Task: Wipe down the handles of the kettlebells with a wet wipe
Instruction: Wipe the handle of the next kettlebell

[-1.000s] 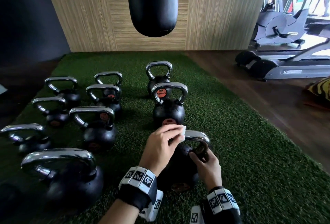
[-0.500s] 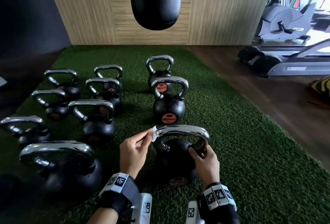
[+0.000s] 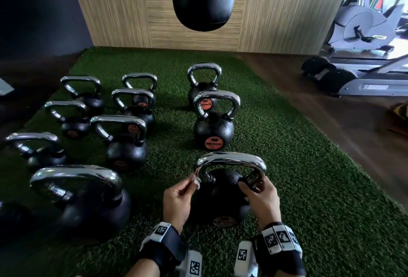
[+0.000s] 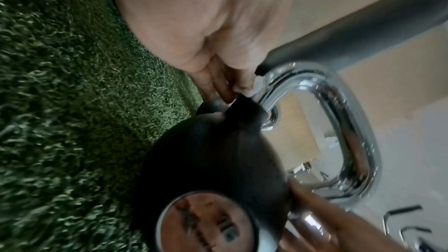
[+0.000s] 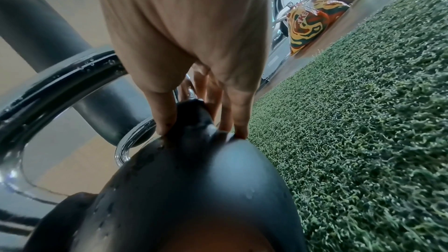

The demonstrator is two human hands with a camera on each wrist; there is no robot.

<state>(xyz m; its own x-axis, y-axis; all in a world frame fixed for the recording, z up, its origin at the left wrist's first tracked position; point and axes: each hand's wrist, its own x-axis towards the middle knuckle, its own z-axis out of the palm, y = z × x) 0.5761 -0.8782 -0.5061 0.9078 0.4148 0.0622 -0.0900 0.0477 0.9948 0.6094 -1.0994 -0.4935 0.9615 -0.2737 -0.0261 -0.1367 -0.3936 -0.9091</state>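
Low centre of the head view: nearest kettlebell, black, upright on green turf, chrome handle arching over it

Left hand at the lower left of that handle, thumb and fingers pinching a small white wet wipe, pressed against the handle's left leg just above the black body; fingertips bunched together on the wipe in the left wrist view, wipe itself hard to make out there

Right hand at the handle's right leg, fingers curled round the chrome where it meets the ball, thumb on the near side; in the right wrist view, fingertips down on the black shoulder of the weight

Directly above in the frame, a second kettlebell with an orange disc, and a third behind it, all three in one column

Left half of the frame: more kettlebells in rows on the turf, largest one at lower left, near the left hand but apart from it

Top centre: rounded end of a black punching bag before a wood-panelled wall

Upper right: grey exercise machines on a dark floor beside the turf
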